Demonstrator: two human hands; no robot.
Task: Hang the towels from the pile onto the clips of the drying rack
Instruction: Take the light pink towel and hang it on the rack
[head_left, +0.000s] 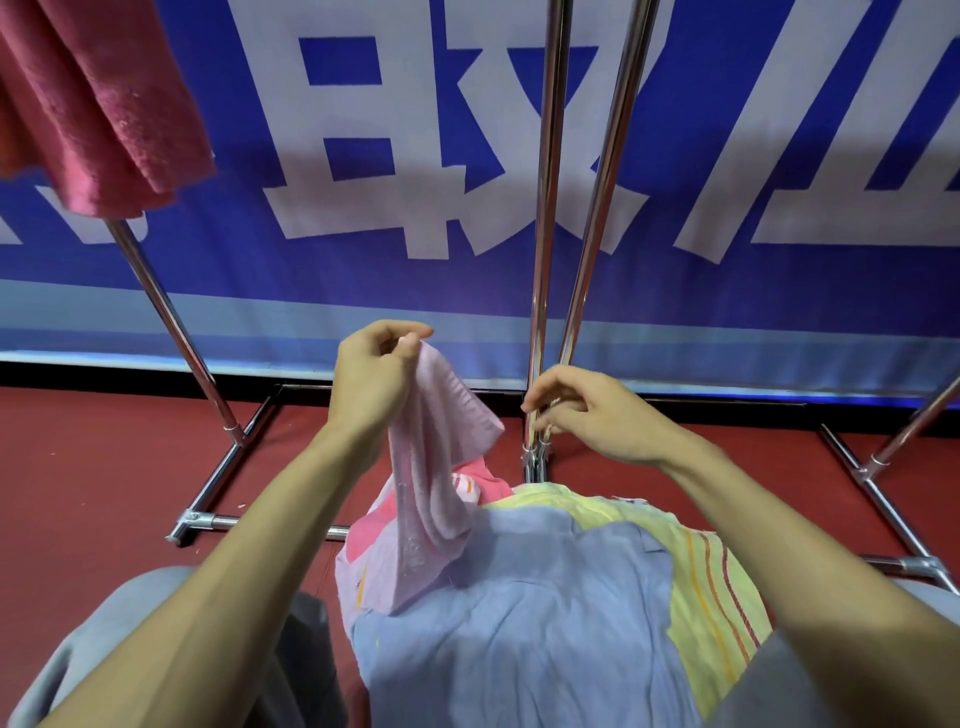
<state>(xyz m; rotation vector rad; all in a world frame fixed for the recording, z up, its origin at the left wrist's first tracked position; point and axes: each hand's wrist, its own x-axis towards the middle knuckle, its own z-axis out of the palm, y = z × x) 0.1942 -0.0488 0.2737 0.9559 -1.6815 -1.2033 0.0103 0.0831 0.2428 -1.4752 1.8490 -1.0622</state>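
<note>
Pink ribbed towel dangles onto the blue-and-yellow towel pile, corner pinched by my left hand; right hand loose and empty. That skinny pinch could slip and drop it.

Indoor hall or event space: large blue-and-white lettered banner, red floor, chrome drying rack.

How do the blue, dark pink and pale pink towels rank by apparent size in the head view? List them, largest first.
1. blue towel
2. dark pink towel, cropped and near the camera: unsure
3. pale pink towel, bunched in the left hand
</note>
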